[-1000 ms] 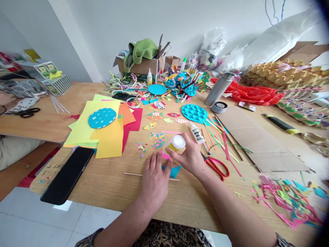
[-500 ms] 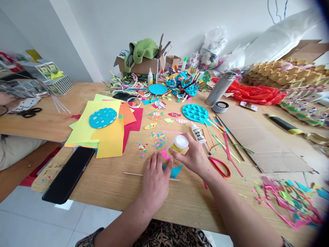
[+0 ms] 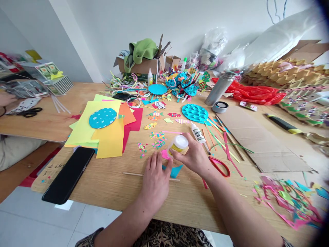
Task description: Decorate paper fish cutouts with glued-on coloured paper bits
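My right hand [image 3: 194, 154] is wrapped round a white glue bottle [image 3: 179, 143] with a yellow label, tipped with its base up towards me. The bottle's nozzle is hidden. Below it lies a small pink paper piece [image 3: 165, 154], touched by the fingertips of my left hand [image 3: 157, 173]. That hand rests flat on the table, fingers stretched out and thumb apart. A blue paper scrap [image 3: 176, 171] and a thin wooden stick [image 3: 132, 174] lie by it, the stick passing under the hand. Red-handled scissors [image 3: 220, 167] lie beside my right wrist.
Paper fish [image 3: 169, 120], confetti [image 3: 157, 140] and a second glue bottle [image 3: 197, 133] lie ahead. Coloured sheets [image 3: 110, 144] and a black phone [image 3: 69, 175] are left; cardboard [image 3: 267, 144] and paper scraps [image 3: 288, 200] right. A metal flask [image 3: 220, 88] stands behind. Another person's hand [image 3: 6, 99] shows far left.
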Demonstrator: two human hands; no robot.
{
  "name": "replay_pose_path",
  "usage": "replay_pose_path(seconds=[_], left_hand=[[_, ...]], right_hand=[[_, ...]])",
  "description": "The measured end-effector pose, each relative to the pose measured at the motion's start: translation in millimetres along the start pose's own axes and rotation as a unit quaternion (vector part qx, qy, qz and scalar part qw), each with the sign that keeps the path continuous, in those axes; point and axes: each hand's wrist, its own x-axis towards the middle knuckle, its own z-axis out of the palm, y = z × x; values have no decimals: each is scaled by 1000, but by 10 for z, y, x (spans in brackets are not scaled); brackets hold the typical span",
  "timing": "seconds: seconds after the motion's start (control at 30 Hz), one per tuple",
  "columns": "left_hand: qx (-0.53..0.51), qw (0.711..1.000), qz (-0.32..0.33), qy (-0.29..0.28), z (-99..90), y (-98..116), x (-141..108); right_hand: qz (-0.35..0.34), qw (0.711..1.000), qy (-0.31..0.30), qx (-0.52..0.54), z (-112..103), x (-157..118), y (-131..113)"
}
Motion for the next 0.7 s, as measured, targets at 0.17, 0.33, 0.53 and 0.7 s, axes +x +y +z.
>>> replay_pose_path(seconds=[0.17, 0.33, 0.53, 0.7], left_hand=[[0, 1000, -1, -1, 10, -6, 0], [-3, 1000, -2, -4, 11, -6, 1], [-2, 1000, -4, -2, 1, -4, -1], [-7, 1000, -3, 1, -1, -3, 4]], right_hand=[[2, 998, 54, -26, -6, 3, 39], [-1, 999, 31, -24, 15, -5, 51], [3, 999, 36, -28, 20, -9, 55], [16, 1000, 22, -10, 34, -9, 33]])
